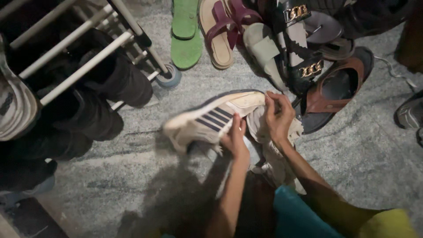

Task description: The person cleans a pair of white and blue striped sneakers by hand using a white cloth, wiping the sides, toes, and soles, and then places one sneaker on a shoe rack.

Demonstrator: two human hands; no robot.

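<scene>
A cream sneaker with dark side stripes is held above the grey stone floor, toe pointing left. My left hand grips its underside near the middle. My right hand presses a pale crumpled cloth against the sneaker's heel end. The cloth hangs down between my forearms. Part of the heel is hidden behind my right hand and the cloth.
A white metal shoe rack with dark boots stands at left. Ahead lie a green sandal, a maroon-strapped sandal, black sandals with gold chains and a brown slipper. Another shoe sits at right.
</scene>
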